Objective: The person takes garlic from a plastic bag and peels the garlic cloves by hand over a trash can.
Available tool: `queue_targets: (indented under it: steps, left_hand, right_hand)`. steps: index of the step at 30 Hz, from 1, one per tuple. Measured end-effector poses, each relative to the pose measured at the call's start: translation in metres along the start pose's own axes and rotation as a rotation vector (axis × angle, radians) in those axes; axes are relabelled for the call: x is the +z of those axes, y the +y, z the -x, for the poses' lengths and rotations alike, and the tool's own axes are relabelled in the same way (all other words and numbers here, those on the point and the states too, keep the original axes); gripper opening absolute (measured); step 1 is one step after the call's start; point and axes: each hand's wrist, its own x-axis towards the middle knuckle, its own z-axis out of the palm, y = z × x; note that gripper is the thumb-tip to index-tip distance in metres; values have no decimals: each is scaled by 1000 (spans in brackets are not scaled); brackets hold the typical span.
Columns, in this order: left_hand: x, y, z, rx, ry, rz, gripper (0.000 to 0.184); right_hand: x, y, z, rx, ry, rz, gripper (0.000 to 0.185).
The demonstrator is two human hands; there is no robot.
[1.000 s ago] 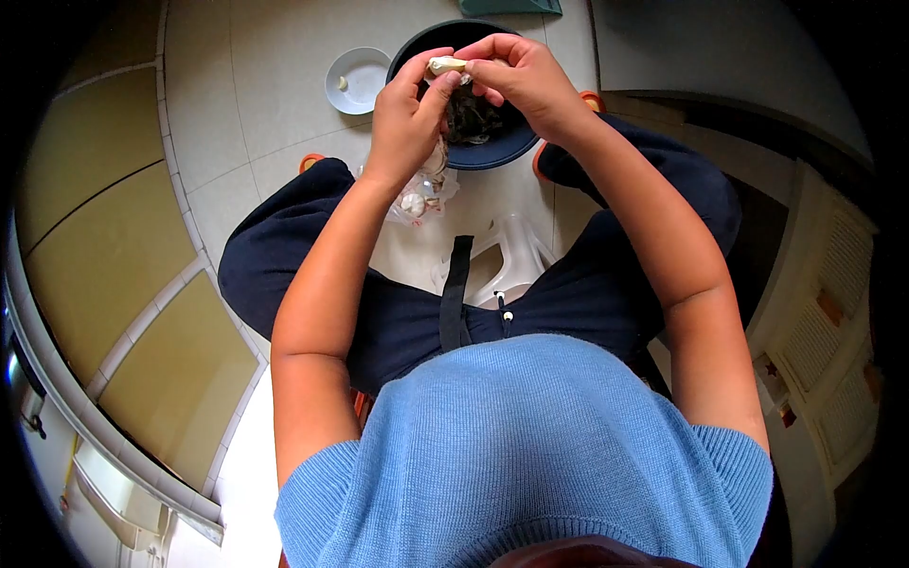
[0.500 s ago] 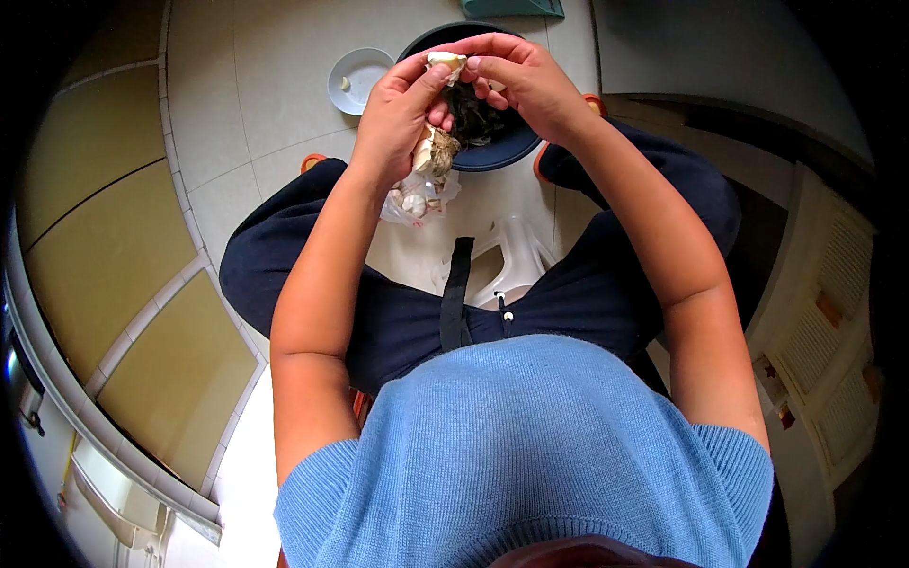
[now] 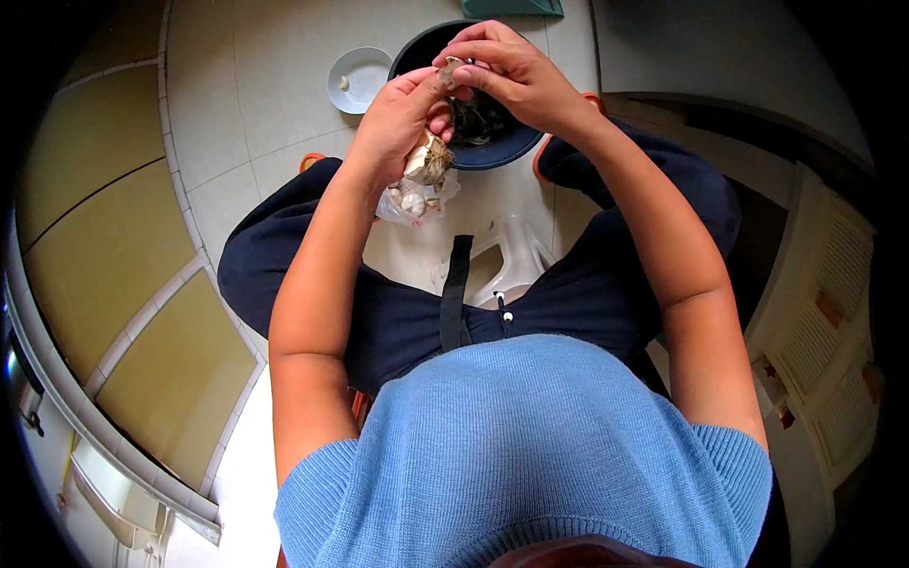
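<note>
Upper left, a bowl holds one peeled clove; upper centre, above a basin of scraps, left hand and right hand clamp a garlic clove between fingers.

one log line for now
left hand: holds garlic bulb, garlic piece | right hand: at same piece | beneath: dark tub | white bowl: pale piece inside

Reads cream and brown on garlic bulb, white on bowl, dark blue on tub, light blue with fine ribbing on knit top, navy on trousers, orange on footwear.
</note>
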Motion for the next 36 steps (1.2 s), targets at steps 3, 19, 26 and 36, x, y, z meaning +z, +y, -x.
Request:
queue_targets:
  steps: [3,19,26,36]
  left_hand:
    - [-3,-5,-2,16,104,-152,20]
    - [5,0,1,415,254,-353,17]
    - [6,0,1,384,246,-348,16]
    - [0,-1,-2,187,231,-283,21]
  right_hand:
    - [5,1,1,14,95,-16,25]
    - [-3,-14,-1,495,55,-437,27]
    - [-5,-15,0,631,39,-634,22]
    - [0,-7,1,433,30,-451,21]
